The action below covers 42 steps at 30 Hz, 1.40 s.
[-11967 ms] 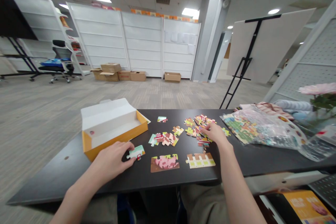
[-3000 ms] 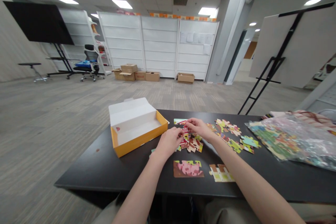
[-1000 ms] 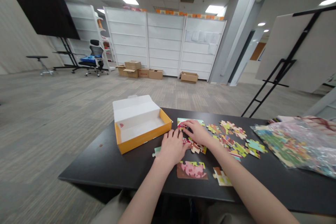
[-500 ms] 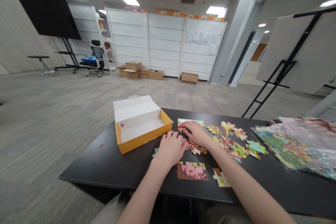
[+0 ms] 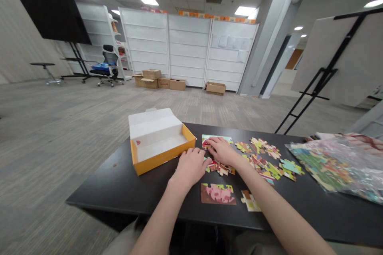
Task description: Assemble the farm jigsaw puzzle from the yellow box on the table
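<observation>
Barn puzzle piece (image 5: 206,140): flat card, red barn on a teal-green ground. It lies face up, just right of the yellow box (image 5: 161,158), partly under the right hand (image 5: 222,150).

Joined piece cluster (image 5: 222,169): red, brown and yellow print. It lies flat, just nearer, with its left edge under the left hand (image 5: 190,166).

Bare table (image 5: 104,187) lies left of the box (image 5: 158,158); loose pieces (image 5: 269,164) crowd the right
</observation>
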Available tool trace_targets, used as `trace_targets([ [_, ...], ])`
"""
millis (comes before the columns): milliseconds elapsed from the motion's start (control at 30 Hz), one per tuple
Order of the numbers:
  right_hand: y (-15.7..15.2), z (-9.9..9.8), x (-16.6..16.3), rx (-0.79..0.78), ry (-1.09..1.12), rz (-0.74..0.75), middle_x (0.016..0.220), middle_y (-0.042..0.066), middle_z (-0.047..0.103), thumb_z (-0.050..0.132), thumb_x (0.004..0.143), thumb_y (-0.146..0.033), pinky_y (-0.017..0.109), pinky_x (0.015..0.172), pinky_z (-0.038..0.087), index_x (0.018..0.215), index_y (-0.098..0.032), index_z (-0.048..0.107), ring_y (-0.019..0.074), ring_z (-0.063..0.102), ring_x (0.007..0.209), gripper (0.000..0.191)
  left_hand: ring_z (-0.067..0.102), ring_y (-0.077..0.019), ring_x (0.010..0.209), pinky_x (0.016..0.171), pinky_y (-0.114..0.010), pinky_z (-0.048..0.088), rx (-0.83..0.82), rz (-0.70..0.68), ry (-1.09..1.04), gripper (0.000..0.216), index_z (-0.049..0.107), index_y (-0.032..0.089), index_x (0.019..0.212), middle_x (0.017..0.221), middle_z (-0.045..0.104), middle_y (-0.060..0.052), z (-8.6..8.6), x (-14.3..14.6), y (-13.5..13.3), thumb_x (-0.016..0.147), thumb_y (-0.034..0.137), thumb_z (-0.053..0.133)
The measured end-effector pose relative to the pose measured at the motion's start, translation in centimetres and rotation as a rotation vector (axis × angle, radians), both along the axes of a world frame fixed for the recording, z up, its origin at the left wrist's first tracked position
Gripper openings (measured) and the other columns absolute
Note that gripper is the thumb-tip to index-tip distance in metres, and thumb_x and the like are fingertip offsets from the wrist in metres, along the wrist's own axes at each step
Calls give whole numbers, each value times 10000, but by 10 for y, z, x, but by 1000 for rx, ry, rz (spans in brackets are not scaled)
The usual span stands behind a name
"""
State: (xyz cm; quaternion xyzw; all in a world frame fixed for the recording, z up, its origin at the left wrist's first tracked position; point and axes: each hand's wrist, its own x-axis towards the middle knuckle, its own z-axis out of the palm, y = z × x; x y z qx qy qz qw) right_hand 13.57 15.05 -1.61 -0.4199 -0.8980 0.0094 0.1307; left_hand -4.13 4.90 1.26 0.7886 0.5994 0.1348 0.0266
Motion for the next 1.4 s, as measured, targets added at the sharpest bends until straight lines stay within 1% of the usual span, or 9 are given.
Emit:
trace_targets([
  [167,3,-4,-3,-10,33,-30,1316,118,596,509,950,-243,407,1008,416,1259,-206,636,266,532,1162,336,659,-291,1082,938,-421,510,-24,39,12,309,666,168,1172,1121,716,-122,8,-9,2,1019,328,450],
  [300,6,-5,-6,-23,46,-55,1250,125,597,547,900,-221,382,981,419,1209,-178,650,253,540,1086,328,669,-280,1066,906,-400,524,-29,64,12,275,672,182,1144,1104,723,-105,11,-12,2,1011,295,460],
  [533,10,-5,-7,-24,22,-69,1179,120,591,572,871,-221,370,963,414,1160,-177,664,246,537,1055,307,670,-271,1051,862,-386,536,0,75,-27,260,680,200,1130,1084,724,-90,9,-12,4,997,310,486],
  [833,8,-7,-6,-16,77,-56,1154,109,594,573,879,-236,361,942,429,1142,-192,685,240,553,1048,289,668,-259,1036,851,-359,531,15,75,-33,264,682,203,1138,1077,726,-83,11,-6,6,991,320,496],
  [1100,7,-10,-4,-3,78,-48,1227,113,590,564,898,-239,398,971,432,1183,-213,695,266,535,1093,315,665,-270,1045,853,-373,534,6,68,-36,262,685,194,1128,1077,724,-91,12,-6,5,986,308,497],
  [1267,13,-13,0,-39,111,-25,1282,106,591,560,923,-232,426,1049,404,1221,-240,697,261,537,1165,328,662,-270,1041,869,-384,530,-12,66,-41,277,679,193,1150,1088,723,-99,14,-5,4,989,311,488],
  [1400,15,-15,3,-39,133,-11,1298,118,597,556,941,-248,435,1078,393,1242,-225,689,255,548,1194,330,658,-267,1056,880,-377,525,-9,67,-43,285,677,194,1164,1105,720,-102,12,-7,5,993,316,486],
])
